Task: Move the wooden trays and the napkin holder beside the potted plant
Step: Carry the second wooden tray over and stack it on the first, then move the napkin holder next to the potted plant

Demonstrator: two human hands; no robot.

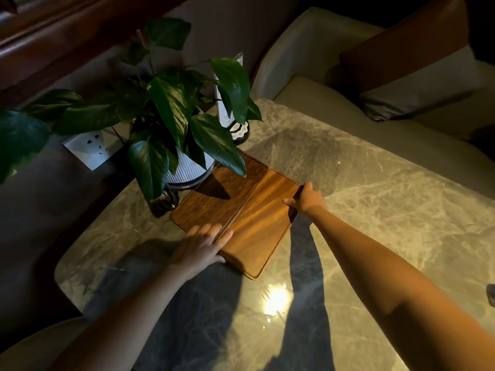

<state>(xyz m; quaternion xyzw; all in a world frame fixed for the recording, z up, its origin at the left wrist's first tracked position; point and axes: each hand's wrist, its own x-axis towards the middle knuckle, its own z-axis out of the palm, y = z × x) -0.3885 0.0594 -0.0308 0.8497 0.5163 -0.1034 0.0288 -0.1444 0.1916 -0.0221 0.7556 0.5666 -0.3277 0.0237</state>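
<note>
While two flat rectangular wooden trays with rounded corners lie side by side on a glossy marble table point(375, 210), the near tray point(259, 223) is held at both ends. The left hand point(199, 249) lies spread, fingers flat across its near end. The right hand point(308, 200) grips its far edge. The far tray point(214, 199) touches a leafy plant point(166, 103) in a ribbed white pot point(184, 170).

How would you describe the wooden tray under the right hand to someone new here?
Find the potted plant at the marble table's edge. Two wooden trays lie side by side before it. Yours is the lighter tray, farther from the pot, clear of the leaves' shadow, with the right hand on its far edge.
</note>
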